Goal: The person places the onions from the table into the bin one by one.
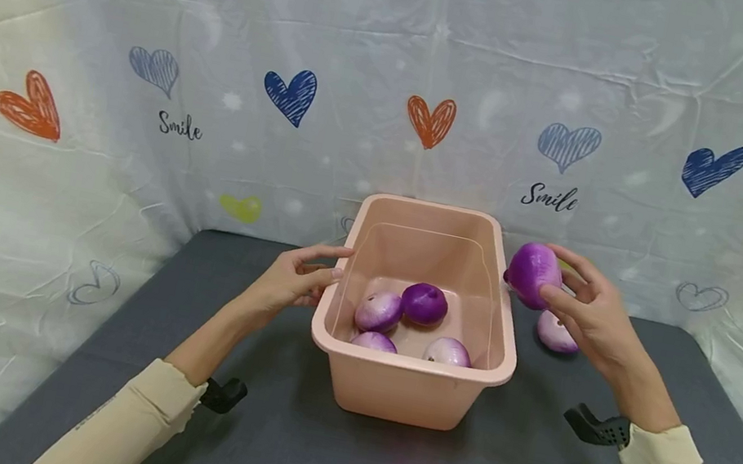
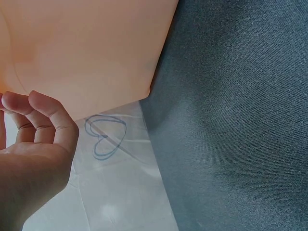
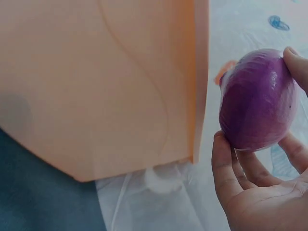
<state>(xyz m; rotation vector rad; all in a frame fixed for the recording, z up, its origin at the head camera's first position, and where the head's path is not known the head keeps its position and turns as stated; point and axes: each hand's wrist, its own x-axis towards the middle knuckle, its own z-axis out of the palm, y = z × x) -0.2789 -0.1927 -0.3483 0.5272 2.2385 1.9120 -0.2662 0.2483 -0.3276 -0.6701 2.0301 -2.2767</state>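
A purple onion (image 1: 532, 274) is held in my right hand (image 1: 590, 320), between the thumb and fingers, above the right rim of a peach plastic tub (image 1: 399, 390). The right wrist view shows this onion (image 3: 257, 101) gripped at its side and underside, apart from the tub wall. Inside the tub lie several onions, among them a dark purple onion (image 1: 424, 304) and a paler onion (image 1: 378, 311). My left hand (image 1: 288, 280) touches the tub's left rim with loosely bent fingers. In the left wrist view the left fingers (image 2: 53, 120) are beside the tub's outer wall.
Another pale onion (image 1: 557, 334) lies on the dark grey table (image 1: 245, 442), right of the tub and below my right hand. Behind the table hangs a white sheet (image 1: 376, 34) printed with hearts and lettering. The tub stands near the table's back edge.
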